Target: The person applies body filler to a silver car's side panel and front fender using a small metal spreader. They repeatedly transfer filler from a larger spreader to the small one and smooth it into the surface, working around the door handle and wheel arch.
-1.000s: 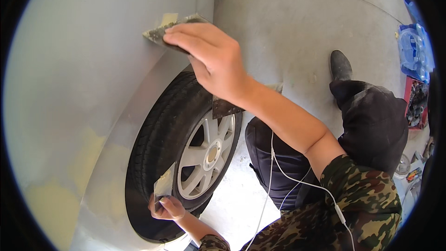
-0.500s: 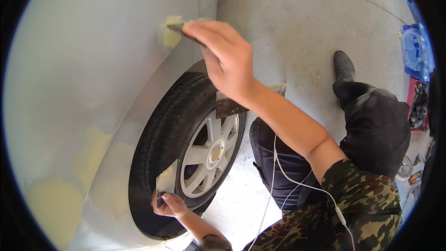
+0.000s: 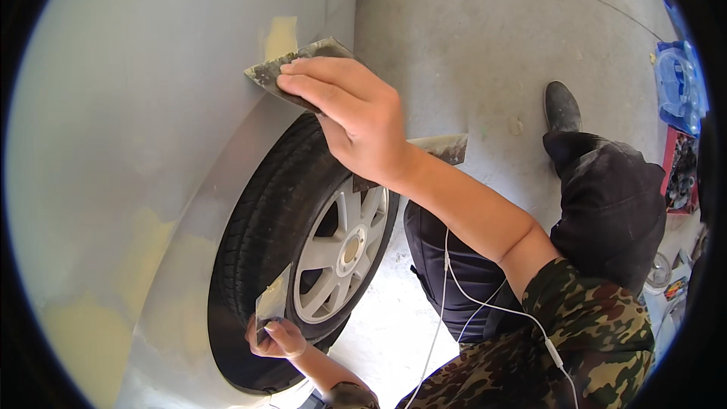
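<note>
My right hand (image 3: 360,110) grips a dark, putty-smeared spreader (image 3: 307,60), thumb hidden from view. The spreader's far edge lies against or just over the grey car panel (image 3: 174,53), below a small pale-yellow filler patch (image 3: 281,36). Lower down, my left hand (image 3: 277,338) pinches a smaller flat spreader (image 3: 273,295) with pale filler on its face, in front of the tyre (image 3: 257,227). Behind my right forearm lies another flat plate (image 3: 447,148), its middle hidden. Larger yellow filler patches (image 3: 87,337) cover the lower panel.
The silver wheel rim (image 3: 350,250) stands between my hands. My bent knees in dark trousers (image 3: 606,204) are at the right, with a white cable (image 3: 492,297) hanging over my lap. Along the far right are a blue plastic bag (image 3: 676,83) and a red box (image 3: 679,170) on the concrete floor.
My right hand has come slightly down and tipped over, so the spreader shows its broad face instead of its edge; the small patch looks smoother. My left hand has hardly moved.
</note>
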Demonstrator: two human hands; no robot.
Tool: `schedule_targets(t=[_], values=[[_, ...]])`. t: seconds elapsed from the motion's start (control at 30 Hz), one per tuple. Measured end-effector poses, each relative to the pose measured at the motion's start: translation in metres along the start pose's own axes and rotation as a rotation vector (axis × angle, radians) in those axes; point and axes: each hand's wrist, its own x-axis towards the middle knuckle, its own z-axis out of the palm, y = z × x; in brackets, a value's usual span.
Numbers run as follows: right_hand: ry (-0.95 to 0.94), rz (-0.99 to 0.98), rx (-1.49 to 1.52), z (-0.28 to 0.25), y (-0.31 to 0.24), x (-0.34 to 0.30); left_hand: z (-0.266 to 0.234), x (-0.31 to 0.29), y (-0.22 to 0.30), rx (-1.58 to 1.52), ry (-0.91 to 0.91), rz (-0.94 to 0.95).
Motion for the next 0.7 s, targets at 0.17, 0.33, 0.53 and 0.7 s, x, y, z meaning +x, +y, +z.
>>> schedule_targets(t=[0.17,0.33,0.53,0.7], values=[[0.014,0.004,0.019,0.007,-0.008,-0.017,0.0,-0.001,0.0,0.0,-0.007,-0.014],[0.048,-0.036,0.026,0.001,-0.01,-0.021,-0.005,0.0,-0.001,0.178,-0.022,0.016],[0.112,-0.076,-0.055,-0.011,0.025,0.013,-0.001,-0.001,-0.006,0.077,0.005,-0.013],[0.047,-0.088,0.029,0.0,0.029,0.025,0.001,-0.004,-0.006,0.191,0.081,0.074]])
